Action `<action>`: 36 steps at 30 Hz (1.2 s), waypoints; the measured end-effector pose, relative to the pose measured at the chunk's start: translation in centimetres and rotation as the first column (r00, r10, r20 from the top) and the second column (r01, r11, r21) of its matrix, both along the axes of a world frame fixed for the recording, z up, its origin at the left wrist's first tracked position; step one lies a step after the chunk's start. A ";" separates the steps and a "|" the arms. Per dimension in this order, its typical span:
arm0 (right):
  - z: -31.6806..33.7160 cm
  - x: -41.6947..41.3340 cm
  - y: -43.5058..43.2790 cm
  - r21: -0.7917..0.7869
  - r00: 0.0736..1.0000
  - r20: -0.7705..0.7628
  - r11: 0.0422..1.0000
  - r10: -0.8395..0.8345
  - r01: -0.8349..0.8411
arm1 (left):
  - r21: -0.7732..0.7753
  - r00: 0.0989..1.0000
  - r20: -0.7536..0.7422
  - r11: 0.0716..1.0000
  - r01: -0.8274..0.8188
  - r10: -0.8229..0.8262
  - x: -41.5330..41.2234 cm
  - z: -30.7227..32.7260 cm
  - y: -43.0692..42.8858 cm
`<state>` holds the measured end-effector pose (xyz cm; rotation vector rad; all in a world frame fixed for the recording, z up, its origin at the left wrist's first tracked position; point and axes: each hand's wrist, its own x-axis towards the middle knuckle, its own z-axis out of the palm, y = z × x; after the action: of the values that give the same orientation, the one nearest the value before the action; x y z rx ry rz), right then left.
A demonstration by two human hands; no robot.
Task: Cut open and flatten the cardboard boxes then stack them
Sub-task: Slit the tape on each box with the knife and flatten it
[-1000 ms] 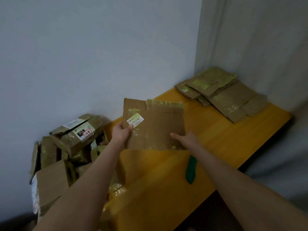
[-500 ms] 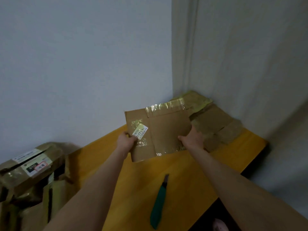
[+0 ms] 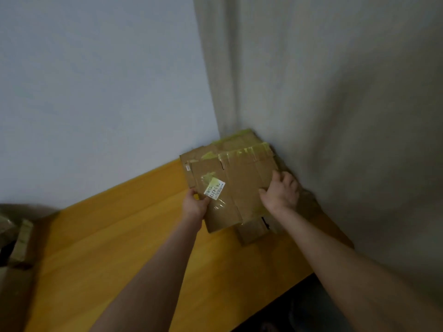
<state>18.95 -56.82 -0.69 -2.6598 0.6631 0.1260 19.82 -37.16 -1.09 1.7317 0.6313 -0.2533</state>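
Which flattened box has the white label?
The top box, held by left hand and right hand; label by the left thumb. The stack lies beneath.

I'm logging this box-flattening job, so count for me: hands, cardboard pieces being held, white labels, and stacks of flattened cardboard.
Hands: 2, left hand and right hand
Held cardboard piece: 1
White label: 1
Flattened stack: 1, sheets uncountable
Total: 5
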 end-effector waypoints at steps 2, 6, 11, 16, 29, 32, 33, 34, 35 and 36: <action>-0.3 0.3 -0.6 -0.020 0.998 0.005 0.998 0.055 -0.055 | 0.030 1.000 -0.012 0.999 -0.011 0.012 0.4 -0.8 -1.9; -1.4 0.0 -2.4 -0.059 0.990 -0.036 0.988 0.140 -0.142 | 0.034 0.999 -0.040 0.999 0.014 -0.013 1.2 -2.4 -5.4; -4.0 -0.1 -4.4 -0.014 0.950 -0.222 0.973 0.221 -0.230 | 0.002 0.974 -0.133 0.983 0.184 -0.182 1.8 -3.7 -9.3; -5.6 -0.7 -4.2 0.003 0.924 -0.292 0.967 0.246 -0.256 | 0.242 0.905 -0.217 0.878 0.413 -0.366 1.1 -4.0 -8.9; -1.6 -2.8 13.7 0.024 0.795 -0.057 0.797 0.604 -0.604 | 0.759 0.909 -0.358 0.500 0.416 -0.214 -8.3 -0.7 8.0; -1.1 -4.9 19.2 0.051 0.742 -0.082 0.747 0.665 -0.663 | 0.783 0.932 -0.334 0.508 0.359 -0.144 -11.1 -0.1 13.0; -0.9 -5.8 21.1 0.054 0.726 -0.082 0.730 0.683 -0.681 | 0.790 0.935 -0.329 0.505 0.347 -0.128 -12.1 0.0 14.8; -0.8 -6.6 23.1 0.055 0.712 -0.077 0.716 0.698 -0.696 | 0.796 0.937 -0.328 0.499 0.342 -0.118 -13.1 0.2 16.7; -0.6 -7.5 25.1 0.053 0.701 -0.072 0.704 0.710 -0.708 | 0.800 0.939 -0.326 0.496 0.338 -0.113 -14.1 0.3 18.6; -0.5 -8.4 27.2 0.048 0.692 -0.067 0.695 0.719 -0.717 | 0.804 0.941 -0.321 0.493 0.332 -0.109 -15.2 0.4 20.6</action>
<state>10.52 -29.61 -1.20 -2.7465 -0.4147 0.4531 4.63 -16.54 -0.67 2.8096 0.7623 -0.3643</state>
